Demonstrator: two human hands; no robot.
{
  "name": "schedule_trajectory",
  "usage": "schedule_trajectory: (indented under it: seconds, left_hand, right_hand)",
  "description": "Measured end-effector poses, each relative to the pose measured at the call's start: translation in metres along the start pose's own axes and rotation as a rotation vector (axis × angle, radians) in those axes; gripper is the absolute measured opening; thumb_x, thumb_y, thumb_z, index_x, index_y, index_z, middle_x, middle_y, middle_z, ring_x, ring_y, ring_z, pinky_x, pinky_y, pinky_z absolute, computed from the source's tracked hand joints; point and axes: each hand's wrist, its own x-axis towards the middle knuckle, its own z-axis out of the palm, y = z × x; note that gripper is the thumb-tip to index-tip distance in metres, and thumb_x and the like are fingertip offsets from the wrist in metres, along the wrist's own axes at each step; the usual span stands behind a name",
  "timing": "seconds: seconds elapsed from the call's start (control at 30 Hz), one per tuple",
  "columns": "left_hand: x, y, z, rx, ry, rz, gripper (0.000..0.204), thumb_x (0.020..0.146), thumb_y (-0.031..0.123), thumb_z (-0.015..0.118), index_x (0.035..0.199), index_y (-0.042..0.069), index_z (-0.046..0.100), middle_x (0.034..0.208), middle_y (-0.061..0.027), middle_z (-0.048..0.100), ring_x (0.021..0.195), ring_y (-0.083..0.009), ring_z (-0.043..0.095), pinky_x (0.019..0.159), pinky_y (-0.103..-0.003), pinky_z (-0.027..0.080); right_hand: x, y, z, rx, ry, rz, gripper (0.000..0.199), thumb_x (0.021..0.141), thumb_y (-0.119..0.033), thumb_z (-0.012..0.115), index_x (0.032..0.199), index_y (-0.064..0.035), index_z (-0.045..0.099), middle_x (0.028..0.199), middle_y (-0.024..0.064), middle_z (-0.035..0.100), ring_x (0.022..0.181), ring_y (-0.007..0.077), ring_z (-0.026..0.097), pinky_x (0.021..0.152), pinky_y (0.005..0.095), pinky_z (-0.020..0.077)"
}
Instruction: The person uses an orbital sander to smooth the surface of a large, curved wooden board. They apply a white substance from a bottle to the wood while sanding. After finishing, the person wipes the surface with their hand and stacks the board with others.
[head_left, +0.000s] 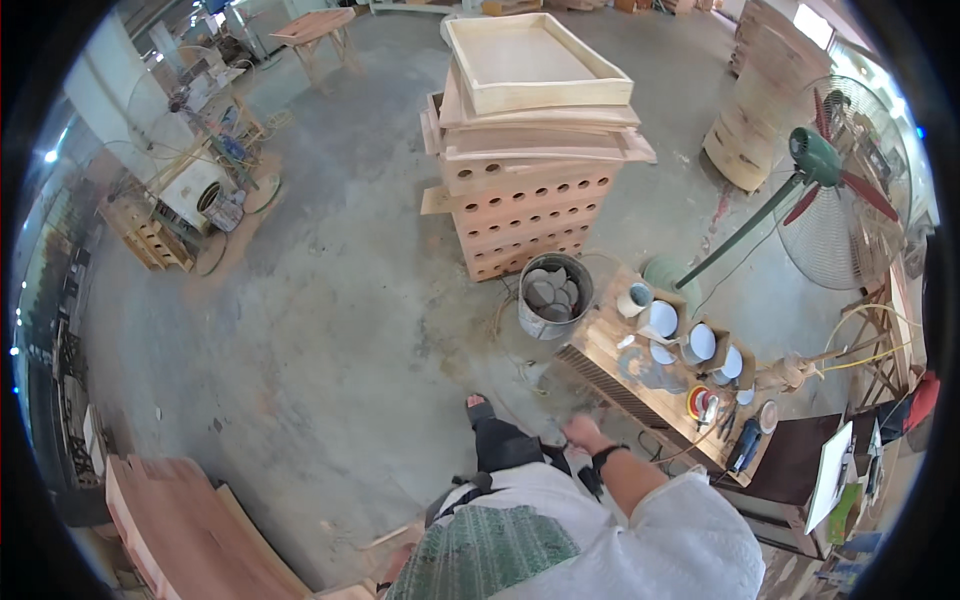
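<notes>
My right hand [585, 433], with a black band at its wrist, is held low beside the near left side of the wooden workbench [640, 400]. Its fingers look curled in; what they hold, if anything, is too small to make out. At the bottom edge, a small part of my left hand [398, 562] shows beside the green patterned cloth [490, 555] on my front, its fingers hidden. Round tins [701, 343], a roll of red and yellow tape [697, 402] and a dark blue power tool [743, 445] lie on the bench.
Ahead stands a stack of reddish boards with round holes [535, 220], topped by a pale wooden tray [540, 97]. A bucket of grey discs [553, 300] sits before it. A green fan [817, 157] rises at right; reddish panels [190, 530] lie lower left.
</notes>
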Motion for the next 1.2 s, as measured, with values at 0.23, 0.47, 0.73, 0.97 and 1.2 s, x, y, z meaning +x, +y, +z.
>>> schedule_trajectory:
  seconds: [0.23, 0.47, 0.73, 0.97, 1.2]
  left_hand:
    - [0.164, 0.158, -0.205, -0.446, 0.360, 0.003, 0.020, 0.101, 0.023, 0.068, 0.108, 0.004, 0.070, 0.087, -0.0085, 0.077, 0.076, -0.0179, 0.074, 0.064, -0.035, 0.057]
    - [0.351, 0.284, -0.347, -0.228, 0.045, 0.093, 0.017, 0.103, 0.020, 0.063, 0.101, 0.005, 0.072, 0.089, -0.0105, 0.078, 0.076, -0.0192, 0.076, 0.061, -0.033, 0.056]
    - [0.565, 0.366, -0.576, -0.134, -0.027, -0.002, 0.019, 0.100, 0.014, 0.058, 0.082, 0.008, 0.060, 0.072, -0.0126, 0.067, 0.057, -0.0260, 0.066, 0.047, -0.039, 0.051]
    - [0.673, 0.497, -0.713, -0.287, 0.193, -0.259, 0.011, 0.101, 0.015, 0.056, 0.094, 0.007, 0.061, 0.075, -0.0129, 0.068, 0.058, -0.0242, 0.066, 0.048, -0.039, 0.051]
    - [0.795, 0.651, -0.678, -0.083, -0.107, -0.221, 0.010, 0.100, 0.012, 0.060, 0.102, 0.007, 0.068, 0.081, -0.0118, 0.071, 0.066, -0.0243, 0.070, 0.053, -0.038, 0.054]
  right_hand:
    - [0.192, -0.300, -0.208, 0.818, 0.027, 0.020, 0.029, 0.107, -0.035, 0.065, 0.095, -0.0080, 0.065, 0.082, 0.0022, 0.063, 0.071, 0.0116, 0.060, 0.064, 0.0292, 0.0482]
    - [0.329, -0.526, -0.364, 1.726, 0.411, -0.120, 0.048, 0.114, -0.049, 0.052, 0.124, -0.0035, 0.060, 0.112, 0.0135, 0.071, 0.102, 0.0251, 0.070, 0.091, 0.0404, 0.0600]
    - [0.456, -0.622, -0.456, 2.008, 1.152, 0.211, 0.050, 0.116, -0.048, 0.049, 0.148, -0.0090, 0.051, 0.142, 0.0132, 0.058, 0.122, 0.0325, 0.062, 0.089, 0.0535, 0.0597]
    - [0.498, -0.634, -0.455, 1.870, 1.348, 0.326, 0.049, 0.115, -0.044, 0.054, 0.145, -0.0055, 0.051, 0.132, 0.0132, 0.062, 0.109, 0.0317, 0.067, 0.072, 0.0489, 0.0605]
    - [0.522, -0.617, -0.465, 1.900, 1.450, 0.220, 0.053, 0.116, -0.044, 0.053, 0.152, -0.0053, 0.051, 0.143, 0.0119, 0.062, 0.120, 0.0348, 0.068, 0.077, 0.0552, 0.0632]
